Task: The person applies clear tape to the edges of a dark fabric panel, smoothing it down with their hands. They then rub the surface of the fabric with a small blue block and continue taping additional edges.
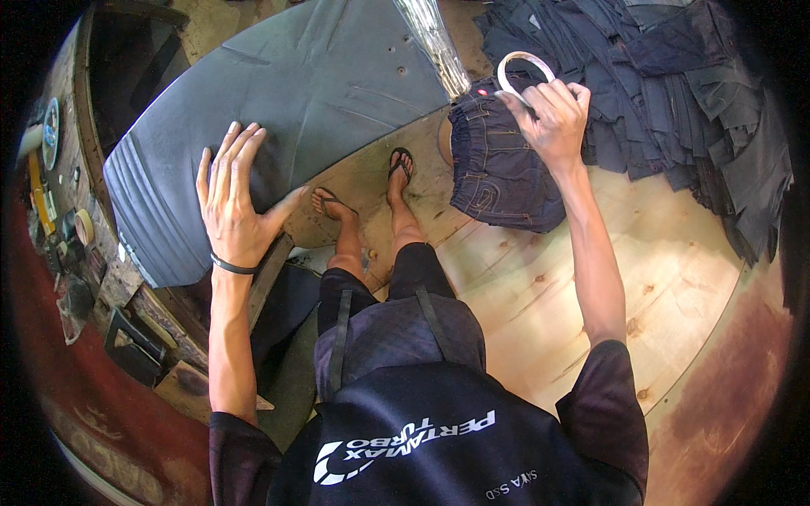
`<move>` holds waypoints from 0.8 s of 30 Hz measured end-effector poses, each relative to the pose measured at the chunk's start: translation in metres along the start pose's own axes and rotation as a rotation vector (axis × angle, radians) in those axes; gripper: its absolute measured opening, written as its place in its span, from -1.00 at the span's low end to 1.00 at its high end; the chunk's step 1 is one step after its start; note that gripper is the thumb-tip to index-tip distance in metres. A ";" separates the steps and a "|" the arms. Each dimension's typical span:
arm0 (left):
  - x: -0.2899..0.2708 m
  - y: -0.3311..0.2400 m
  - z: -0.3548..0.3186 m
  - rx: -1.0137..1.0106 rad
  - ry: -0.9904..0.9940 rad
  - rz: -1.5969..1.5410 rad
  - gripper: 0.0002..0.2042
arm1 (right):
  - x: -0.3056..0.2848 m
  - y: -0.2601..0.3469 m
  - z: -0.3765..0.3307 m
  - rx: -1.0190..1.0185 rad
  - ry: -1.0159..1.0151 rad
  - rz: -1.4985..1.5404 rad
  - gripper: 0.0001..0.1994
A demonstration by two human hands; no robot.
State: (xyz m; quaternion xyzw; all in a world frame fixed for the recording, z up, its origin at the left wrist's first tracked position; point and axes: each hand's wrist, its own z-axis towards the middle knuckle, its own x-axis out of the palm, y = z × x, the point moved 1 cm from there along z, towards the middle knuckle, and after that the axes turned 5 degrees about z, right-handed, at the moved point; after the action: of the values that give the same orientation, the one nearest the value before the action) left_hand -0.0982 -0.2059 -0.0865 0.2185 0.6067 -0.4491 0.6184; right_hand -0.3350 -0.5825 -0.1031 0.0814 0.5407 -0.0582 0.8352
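Mid-handling: left hand [229, 202] spread flat on the dark fabric sheet [278, 110], right hand [553, 118] closed around a white tape roll [525, 72] over the folded denim shorts [498, 164], likely needing careful placement next.

Big fabric sheet [321, 93] sat on the left table [126, 287], folded shorts [498, 164] on the right table [574, 287], cut pieces [675, 84] piled behind them.

A small red label [483, 91] is seen sewn at the waistband of the dark denim shorts [499, 169], near the upper middle. A white printed logo [403, 447] is shown on the black apron, at the lower edge. No packages or screens are visible.
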 end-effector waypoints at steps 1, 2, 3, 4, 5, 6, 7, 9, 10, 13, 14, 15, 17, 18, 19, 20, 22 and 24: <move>0.000 0.000 0.000 -0.010 0.008 0.005 -0.16 | 0.001 0.000 0.002 -0.033 -0.035 0.005 -0.63; 0.000 0.000 0.000 0.002 -0.002 -0.001 -0.16 | 0.003 -0.001 0.003 -0.034 -0.042 0.005 -0.63; 0.000 0.000 0.000 0.003 -0.002 -0.002 -0.16 | 0.005 -0.002 0.004 -0.036 -0.049 0.006 -0.63; 0.000 0.001 0.000 -0.005 0.005 0.002 -0.16 | 0.007 -0.003 0.005 -0.034 -0.044 -0.007 -0.63; 0.000 0.001 0.000 0.005 -0.001 0.001 -0.15 | 0.008 -0.004 0.005 -0.032 -0.039 -0.019 -0.63; 0.000 0.000 0.000 0.006 0.000 0.006 -0.15 | 0.010 -0.004 0.005 -0.045 -0.058 -0.022 -0.62; 0.000 0.001 0.000 -0.002 0.008 0.013 -0.15 | 0.011 -0.005 0.005 -0.023 -0.027 -0.029 -0.62; 0.000 0.000 0.000 0.002 0.005 0.004 -0.15 | 0.012 -0.006 0.003 -0.006 -0.008 -0.024 -0.62; 0.000 0.000 0.001 -0.001 0.006 0.001 -0.15 | 0.012 -0.006 0.002 -0.014 -0.015 -0.030 -0.62; 0.000 0.000 0.001 -0.013 0.013 0.005 -0.14 | 0.010 -0.005 0.000 -0.030 -0.020 -0.043 -0.62; 0.000 0.000 0.001 -0.002 0.004 0.001 -0.14 | 0.010 -0.005 -0.001 -0.030 -0.011 -0.045 -0.62; 0.000 0.000 0.001 -0.001 0.001 0.000 -0.14 | 0.009 -0.005 -0.001 -0.045 -0.029 -0.037 -0.62; 0.001 0.000 0.001 0.002 -0.001 -0.001 -0.14 | 0.010 -0.007 0.000 -0.026 -0.011 -0.038 -0.62; 0.000 0.000 0.000 0.004 -0.001 0.001 -0.14 | 0.011 -0.007 0.001 -0.025 -0.016 -0.033 -0.61; 0.001 0.000 0.000 -0.007 0.015 0.011 -0.14 | 0.012 -0.008 0.002 -0.029 -0.025 -0.031 -0.61; 0.000 0.000 0.000 0.007 0.002 0.006 -0.13 | 0.013 -0.008 0.003 -0.034 -0.034 -0.029 -0.61; 0.000 -0.001 0.000 -0.001 0.011 0.017 -0.13 | 0.016 -0.008 0.005 -0.038 -0.042 -0.030 -0.61; 0.000 -0.002 0.001 0.008 -0.003 0.001 -0.12 | 0.018 -0.008 0.007 -0.047 -0.049 -0.031 -0.61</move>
State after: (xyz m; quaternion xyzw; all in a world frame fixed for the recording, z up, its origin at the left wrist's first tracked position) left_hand -0.0989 -0.2073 -0.0854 0.2209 0.6039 -0.4515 0.6187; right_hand -0.3231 -0.5916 -0.1175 0.0521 0.5226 -0.0603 0.8488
